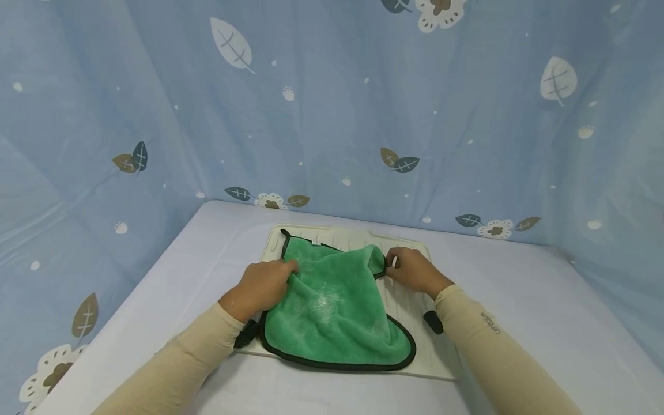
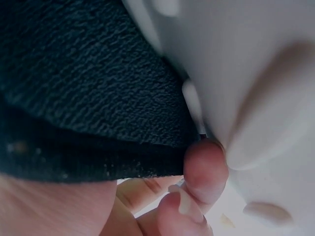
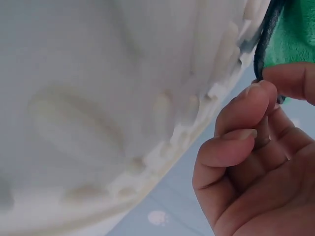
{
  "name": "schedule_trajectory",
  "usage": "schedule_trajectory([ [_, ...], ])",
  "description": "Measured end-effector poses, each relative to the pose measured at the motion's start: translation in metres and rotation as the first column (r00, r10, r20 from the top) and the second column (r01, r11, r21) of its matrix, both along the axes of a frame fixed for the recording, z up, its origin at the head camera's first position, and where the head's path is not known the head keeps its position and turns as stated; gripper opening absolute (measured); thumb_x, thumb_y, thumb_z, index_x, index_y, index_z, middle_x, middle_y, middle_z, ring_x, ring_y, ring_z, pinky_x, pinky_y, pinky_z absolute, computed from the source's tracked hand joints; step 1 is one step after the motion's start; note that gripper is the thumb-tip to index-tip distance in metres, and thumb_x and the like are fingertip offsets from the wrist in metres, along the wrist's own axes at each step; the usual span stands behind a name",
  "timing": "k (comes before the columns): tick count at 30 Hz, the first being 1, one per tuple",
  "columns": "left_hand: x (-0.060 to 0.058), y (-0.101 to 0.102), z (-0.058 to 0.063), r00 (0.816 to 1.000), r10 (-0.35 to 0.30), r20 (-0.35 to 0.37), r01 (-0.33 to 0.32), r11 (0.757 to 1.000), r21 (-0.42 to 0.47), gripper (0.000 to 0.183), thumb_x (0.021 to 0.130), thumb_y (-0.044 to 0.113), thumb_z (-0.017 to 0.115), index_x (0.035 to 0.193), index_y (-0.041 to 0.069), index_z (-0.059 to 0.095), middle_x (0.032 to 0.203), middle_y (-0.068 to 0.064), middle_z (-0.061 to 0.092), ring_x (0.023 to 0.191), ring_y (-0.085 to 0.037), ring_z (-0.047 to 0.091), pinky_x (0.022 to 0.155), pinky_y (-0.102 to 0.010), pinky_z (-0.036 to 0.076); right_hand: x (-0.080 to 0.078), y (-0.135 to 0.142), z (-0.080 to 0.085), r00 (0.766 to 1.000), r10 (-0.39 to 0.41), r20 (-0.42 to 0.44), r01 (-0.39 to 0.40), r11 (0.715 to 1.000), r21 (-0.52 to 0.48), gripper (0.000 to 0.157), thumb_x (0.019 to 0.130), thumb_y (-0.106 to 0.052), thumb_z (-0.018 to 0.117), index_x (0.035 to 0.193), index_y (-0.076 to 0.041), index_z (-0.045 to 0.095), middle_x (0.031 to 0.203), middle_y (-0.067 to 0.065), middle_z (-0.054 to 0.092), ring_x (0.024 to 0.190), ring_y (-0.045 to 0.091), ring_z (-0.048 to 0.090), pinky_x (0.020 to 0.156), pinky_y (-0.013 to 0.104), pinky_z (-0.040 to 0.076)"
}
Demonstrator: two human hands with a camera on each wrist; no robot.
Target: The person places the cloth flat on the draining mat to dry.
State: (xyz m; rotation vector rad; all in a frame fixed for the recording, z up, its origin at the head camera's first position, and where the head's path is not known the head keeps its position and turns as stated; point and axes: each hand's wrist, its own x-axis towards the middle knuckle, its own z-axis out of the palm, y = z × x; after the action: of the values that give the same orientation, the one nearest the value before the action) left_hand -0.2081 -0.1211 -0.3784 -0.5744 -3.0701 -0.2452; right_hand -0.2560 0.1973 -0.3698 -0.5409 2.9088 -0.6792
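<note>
A green towel (image 1: 332,311) with black edging lies rumpled over a cream, ridged board (image 1: 410,305); a pale, shiny patch shows near its middle. My left hand (image 1: 264,288) grips the towel's left edge, fingertips at the fabric. In the left wrist view the towel's shaded dark side (image 2: 98,73) fills the upper left, its border running down to the fingers (image 2: 205,169). On the far right, my right hand (image 1: 412,270) pinches a raised, folded corner by its black border. The right wrist view shows that border (image 3: 266,44) between thumb and curled forefinger.
The board rests on a white-covered table (image 1: 519,288). Blue patterned curtain (image 1: 332,104) hangs behind and along both sides. A black loop (image 1: 285,233) sticks out from the towel's far left corner. Oval bumps (image 3: 74,123) stand up from the board's surface.
</note>
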Motion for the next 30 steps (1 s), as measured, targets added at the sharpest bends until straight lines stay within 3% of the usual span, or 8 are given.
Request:
schedule_trajectory([
  [8,0.002,-0.001,0.001,1.0,0.008,0.01,-0.008,1.0,0.024,0.025,0.09,0.01,0.053,0.112,0.019,0.06,0.1,-0.003,0.067,0.076,-0.02,0.063,0.054,-0.037,0.045,0.002,0.017,0.012,0.997,-0.071,-0.017,0.071,0.997,-0.005,0.009,0.087,-0.019,0.057,0.09,-0.01,0.058,0.068,0.003,0.058,0.049,0.014,0.047,0.046,0.029,0.039],
  [12,0.002,-0.001,0.002,1.0,0.001,0.009,-0.001,1.0,0.028,0.025,0.09,0.009,0.053,0.112,0.019,0.06,0.099,-0.003,0.067,0.075,-0.02,0.063,0.053,-0.036,0.044,0.002,0.025,0.021,0.991,-0.109,-0.083,0.108,0.994,-0.009,0.009,0.088,-0.017,0.056,0.09,-0.009,0.058,0.065,0.004,0.059,0.047,0.014,0.047,0.044,0.029,0.038],
  [17,0.002,0.0,0.002,1.0,0.006,0.003,-0.006,1.0,0.019,0.025,0.09,0.009,0.053,0.111,0.02,0.061,0.1,-0.002,0.067,0.079,-0.021,0.064,0.056,-0.039,0.046,-0.002,0.025,0.032,0.959,-0.187,-0.213,0.189,0.982,-0.015,0.008,0.086,-0.016,0.055,0.089,-0.009,0.058,0.063,0.005,0.06,0.046,0.015,0.047,0.043,0.029,0.037],
  [22,0.003,0.0,0.003,1.0,-0.001,0.004,0.001,1.0,0.013,0.025,0.09,0.009,0.053,0.112,0.019,0.06,0.1,-0.003,0.067,0.081,-0.023,0.064,0.056,-0.04,0.046,-0.006,0.017,0.04,0.922,-0.239,-0.305,0.243,0.97,-0.026,0.007,0.084,-0.015,0.051,0.087,-0.01,0.056,0.074,0.007,0.058,0.054,0.018,0.047,0.045,0.029,0.035],
  [26,0.003,0.0,0.003,1.0,0.0,0.004,0.0,1.0,0.017,0.024,0.09,0.009,0.054,0.111,0.019,0.061,0.1,-0.002,0.067,0.08,-0.023,0.064,0.055,-0.039,0.045,-0.007,0.012,0.039,0.934,-0.234,-0.27,0.235,0.972,-0.029,0.008,0.087,-0.015,0.048,0.089,-0.009,0.053,0.074,0.008,0.057,0.053,0.017,0.045,0.045,0.029,0.034],
  [30,0.002,-0.001,0.003,1.0,0.003,-0.001,-0.003,1.0,0.022,0.025,0.09,0.009,0.054,0.111,0.019,0.061,0.1,-0.002,0.067,0.079,-0.023,0.064,0.056,-0.039,0.046,-0.008,0.01,0.03,0.968,-0.204,-0.145,0.198,0.979,-0.054,0.01,0.09,-0.016,0.047,0.096,-0.008,0.051,0.073,0.009,0.062,0.048,0.014,0.05,0.044,0.029,0.039],
])
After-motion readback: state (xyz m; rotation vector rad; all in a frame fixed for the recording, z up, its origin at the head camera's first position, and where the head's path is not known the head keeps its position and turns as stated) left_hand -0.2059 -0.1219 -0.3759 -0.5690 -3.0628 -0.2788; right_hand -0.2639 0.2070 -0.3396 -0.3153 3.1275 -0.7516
